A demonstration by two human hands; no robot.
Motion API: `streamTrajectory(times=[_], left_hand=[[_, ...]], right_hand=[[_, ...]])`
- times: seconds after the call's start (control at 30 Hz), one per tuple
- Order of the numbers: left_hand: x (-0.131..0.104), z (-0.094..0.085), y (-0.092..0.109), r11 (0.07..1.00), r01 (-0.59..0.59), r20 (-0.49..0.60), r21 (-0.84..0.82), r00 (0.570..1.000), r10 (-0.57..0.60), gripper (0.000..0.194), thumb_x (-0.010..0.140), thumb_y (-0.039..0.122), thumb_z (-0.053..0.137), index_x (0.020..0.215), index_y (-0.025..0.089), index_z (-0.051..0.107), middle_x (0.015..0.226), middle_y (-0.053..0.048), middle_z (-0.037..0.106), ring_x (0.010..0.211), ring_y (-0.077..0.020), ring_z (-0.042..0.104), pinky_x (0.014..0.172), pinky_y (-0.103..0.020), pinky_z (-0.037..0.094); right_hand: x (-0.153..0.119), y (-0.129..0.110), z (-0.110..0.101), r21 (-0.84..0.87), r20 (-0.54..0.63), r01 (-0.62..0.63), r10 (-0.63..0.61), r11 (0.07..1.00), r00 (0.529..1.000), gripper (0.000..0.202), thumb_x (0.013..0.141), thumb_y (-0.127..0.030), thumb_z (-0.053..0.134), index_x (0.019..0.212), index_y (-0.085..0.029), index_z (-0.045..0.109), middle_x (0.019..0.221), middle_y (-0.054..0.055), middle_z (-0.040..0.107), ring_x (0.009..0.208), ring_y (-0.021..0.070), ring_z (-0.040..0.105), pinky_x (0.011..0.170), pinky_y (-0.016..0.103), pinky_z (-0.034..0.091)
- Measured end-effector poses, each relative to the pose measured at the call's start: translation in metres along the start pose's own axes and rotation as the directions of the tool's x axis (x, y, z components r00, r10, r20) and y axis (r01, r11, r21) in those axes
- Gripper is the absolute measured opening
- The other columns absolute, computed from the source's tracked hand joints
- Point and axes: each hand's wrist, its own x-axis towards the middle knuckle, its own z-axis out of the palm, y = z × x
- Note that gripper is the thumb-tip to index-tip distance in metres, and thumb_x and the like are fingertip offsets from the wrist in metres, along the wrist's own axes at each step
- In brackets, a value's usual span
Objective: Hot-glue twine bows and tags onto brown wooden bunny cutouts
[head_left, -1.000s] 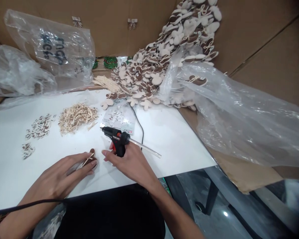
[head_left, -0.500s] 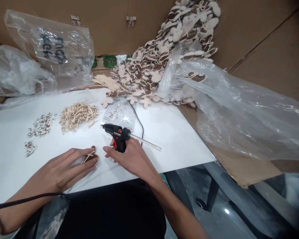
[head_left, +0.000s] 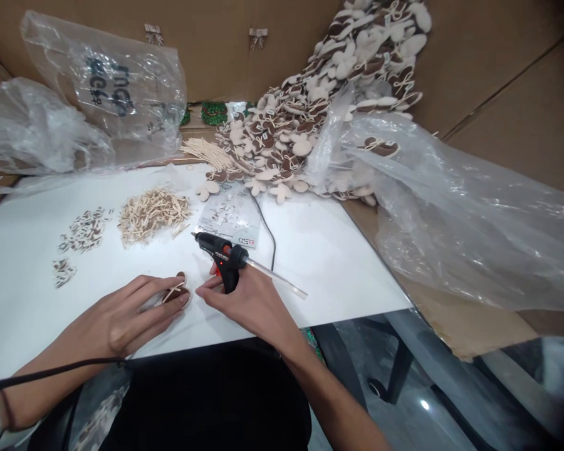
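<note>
My left hand [head_left: 131, 313] rests on the white table [head_left: 348, 275], its fingers closed on a small brown piece [head_left: 175, 293] with a cream bow and pale edge. Just right of it, my right hand [head_left: 244, 300] is wrapped round the handle of a black glue gun [head_left: 222, 254]. The gun's nozzle points left, above the table, and a clear glue stick [head_left: 282, 282] sticks out of its back. Beyond lie a heap of cream bows [head_left: 154, 215] and small printed tags [head_left: 87, 230].
A large pile of brown-and-cream pieces [head_left: 305, 119] rises at the back. Clear plastic bags stand at the back left [head_left: 117, 94] and right [head_left: 470, 207]. A flat printed bag [head_left: 228, 216] and a black cable [head_left: 270, 235] lie behind the gun.
The whole view has shifted slightly. The glue gun is tilted a little more, its glue stick end lower. My left hand still holds the brown piece.
</note>
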Motion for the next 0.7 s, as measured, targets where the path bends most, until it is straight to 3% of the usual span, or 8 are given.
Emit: streamTrajectory(times=[0.13,0.3,0.53,0.7], left_hand=[[-0.002,0.001,0.003,1.0,0.006,-0.001,0.001,1.0,-0.006,0.036,0.119,0.012,0.063,0.151,0.019,0.078,0.158,-0.019,0.075,0.128,-0.0266,0.079,0.107,-0.037,0.069],[-0.005,0.003,0.003,1.0,0.009,-0.008,-0.023,1.0,-0.01,0.038,0.118,0.008,0.062,0.151,0.019,0.077,0.158,-0.018,0.075,0.134,-0.0264,0.076,0.111,-0.037,0.067],[-0.014,0.013,0.002,0.996,0.063,-0.042,-0.071,0.997,-0.066,0.053,0.114,0.008,0.068,0.164,0.027,0.072,0.161,-0.017,0.076,0.135,-0.0288,0.078,0.111,-0.04,0.068],[-0.012,0.012,0.004,0.997,0.045,-0.058,-0.065,0.997,-0.048,0.046,0.114,0.008,0.069,0.158,0.021,0.076,0.158,-0.019,0.076,0.134,-0.0294,0.077,0.11,-0.04,0.068]], right_hand=[[-0.004,0.003,0.009,-0.085,0.015,0.088,-0.087,0.992,0.996,0.025,0.095,-0.028,0.088,0.116,-0.031,0.074,0.1,-0.002,0.094,0.104,0.0321,0.093,0.095,0.041,0.066],[-0.002,0.003,0.017,-0.145,0.029,0.116,-0.113,0.983,0.993,0.029,0.095,-0.028,0.089,0.117,-0.032,0.07,0.098,-0.001,0.094,0.1,0.0342,0.093,0.083,0.038,0.066],[0.001,0.001,0.02,-0.205,0.01,0.117,-0.118,0.972,0.993,0.031,0.092,-0.026,0.089,0.114,-0.031,0.066,0.097,-0.003,0.095,0.098,0.0349,0.093,0.087,0.042,0.066],[0.002,0.001,0.018,-0.197,0.016,0.112,-0.111,0.974,0.994,0.03,0.093,-0.028,0.088,0.115,-0.031,0.067,0.098,-0.003,0.095,0.101,0.0347,0.093,0.088,0.041,0.066]])
